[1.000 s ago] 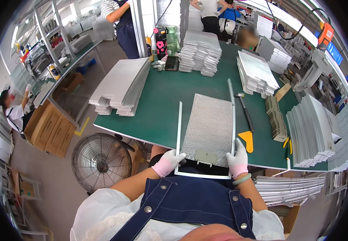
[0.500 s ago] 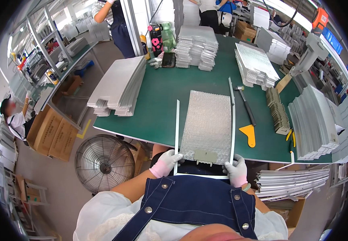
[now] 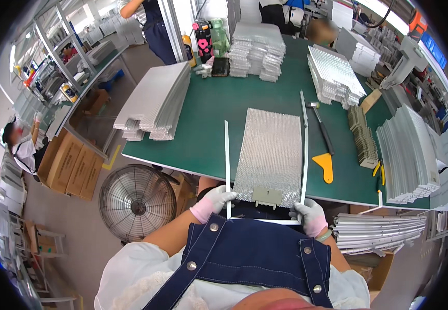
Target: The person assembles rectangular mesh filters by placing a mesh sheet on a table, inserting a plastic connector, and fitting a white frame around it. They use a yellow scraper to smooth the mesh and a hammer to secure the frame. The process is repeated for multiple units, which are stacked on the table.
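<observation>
Since a moment ago: both hands are sitting lower and nearer the person's body; the right one is dropping from the upper part of the side rail to the frame's near corner.
Left hand (image 3: 212,201): gloved, fingers closing on the near left corner of the white frame (image 3: 227,165), seemingly steadying that rail against the mesh.
Mesh panel (image 3: 270,155): lying flat between the hands, running away from the person, its near end overhanging the green table (image 3: 208,113); a grey clip (image 3: 267,196) is sitting on that near edge, midway between the hands.
Right hand (image 3: 309,214): gloved, gripping the near right corner, likely keeping the frame square on the panel.
Beyond the left hand: a stack of long metal strips (image 3: 154,101), well apart.
Right of the right hand: a hammer (image 3: 321,126) and a yellow scraper (image 3: 325,166) are lying near, probably kept within reach; further right, stacked fins (image 3: 407,155).
</observation>
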Action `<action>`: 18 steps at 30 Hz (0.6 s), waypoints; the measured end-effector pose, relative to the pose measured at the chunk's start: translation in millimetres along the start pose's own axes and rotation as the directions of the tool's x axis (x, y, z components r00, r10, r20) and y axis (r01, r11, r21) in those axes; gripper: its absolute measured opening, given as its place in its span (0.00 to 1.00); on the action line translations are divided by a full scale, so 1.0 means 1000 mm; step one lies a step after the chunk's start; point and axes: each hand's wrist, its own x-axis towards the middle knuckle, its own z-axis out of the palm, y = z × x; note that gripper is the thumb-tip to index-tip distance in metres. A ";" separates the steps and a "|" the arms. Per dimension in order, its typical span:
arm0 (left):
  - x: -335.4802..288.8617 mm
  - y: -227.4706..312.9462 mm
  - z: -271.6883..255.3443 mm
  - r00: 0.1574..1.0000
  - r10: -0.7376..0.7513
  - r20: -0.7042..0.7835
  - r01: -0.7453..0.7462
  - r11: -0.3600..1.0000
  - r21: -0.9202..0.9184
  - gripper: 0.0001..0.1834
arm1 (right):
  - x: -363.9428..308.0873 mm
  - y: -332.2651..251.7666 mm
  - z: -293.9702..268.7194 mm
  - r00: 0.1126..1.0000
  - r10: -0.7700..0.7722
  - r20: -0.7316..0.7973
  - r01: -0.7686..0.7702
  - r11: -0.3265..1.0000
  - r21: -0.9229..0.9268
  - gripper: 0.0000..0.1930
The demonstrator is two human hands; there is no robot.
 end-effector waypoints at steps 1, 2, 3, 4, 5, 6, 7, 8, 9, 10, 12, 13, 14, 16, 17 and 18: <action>0.000 0.002 0.000 1.000 -0.010 0.012 0.009 0.999 0.037 0.19 | -0.003 0.001 -0.001 0.999 0.044 0.010 -0.044 0.999 -0.027 0.15; 0.003 0.002 -0.002 0.999 0.020 0.045 -0.024 0.997 0.076 0.19 | -0.002 0.002 -0.003 0.999 0.042 0.012 -0.040 0.990 -0.135 0.15; -0.003 0.014 0.004 0.999 0.033 0.029 -0.038 0.985 0.170 0.20 | -0.003 0.004 -0.006 0.999 0.047 0.013 -0.042 0.970 -0.238 0.16; -0.005 0.010 0.006 0.999 0.053 -0.008 -0.051 0.984 0.169 0.20 | -0.011 -0.002 0.004 0.999 0.045 -0.025 -0.050 0.963 -0.264 0.17; -0.004 0.008 0.006 0.996 0.071 -0.047 -0.062 0.984 0.170 0.21 | -0.006 -0.003 0.002 0.998 -0.062 0.011 0.061 0.902 -0.428 0.17; -0.012 0.021 0.014 0.996 0.090 -0.016 -0.086 0.983 0.161 0.21 | -0.001 0.008 0.000 0.996 -0.091 0.014 0.092 0.956 -0.277 0.16; -0.017 0.030 0.018 0.996 0.092 0.003 -0.092 0.986 0.140 0.22 | 0.000 0.007 0.003 0.973 -0.219 0.066 0.229 0.931 -0.283 0.15; -0.009 0.016 0.009 0.998 0.053 0.019 -0.053 0.998 0.031 0.22 | 0.002 0.011 0.003 0.983 -0.172 0.067 0.182 0.966 -0.183 0.15; -0.002 -0.002 0.001 0.999 0.024 0.033 -0.022 0.997 -0.075 0.22 | 0.003 0.015 0.003 0.990 -0.126 0.063 0.131 0.988 -0.078 0.15; -0.003 -0.006 0.000 0.997 0.013 0.071 -0.007 0.996 -0.091 0.22 | 0.004 0.019 0.002 0.995 -0.075 0.061 0.074 0.997 0.022 0.16; -0.004 0.006 0.001 0.995 -0.022 0.102 0.024 1.000 -0.012 0.21 | 0.001 0.024 0.010 0.999 -0.019 -0.039 0.026 0.984 0.177 0.18; -0.004 0.012 0.000 0.994 -0.063 0.089 0.057 0.996 0.071 0.20 | 0.002 0.026 0.011 0.997 -0.008 -0.081 0.024 0.979 0.203 0.19; -0.004 0.016 0.000 0.991 -0.075 0.107 0.058 0.987 0.148 0.19 | 0.002 0.028 0.012 0.995 0.009 -0.100 0.014 0.975 0.221 0.18; 0.002 0.000 -0.002 0.991 -0.072 0.114 0.076 0.997 -0.033 0.19 | 0.004 0.031 0.015 0.992 0.003 -0.127 0.031 0.964 0.266 0.18; 0.005 -0.008 -0.003 0.990 -0.069 0.120 0.084 0.989 -0.123 0.19 | 0.004 0.032 0.016 0.990 -0.001 -0.143 0.043 0.957 0.288 0.17; 0.006 -0.008 0.001 0.990 -0.065 0.123 0.085 0.983 -0.162 0.19 | 0.005 0.033 0.017 0.987 -0.005 -0.162 0.056 0.949 0.311 0.16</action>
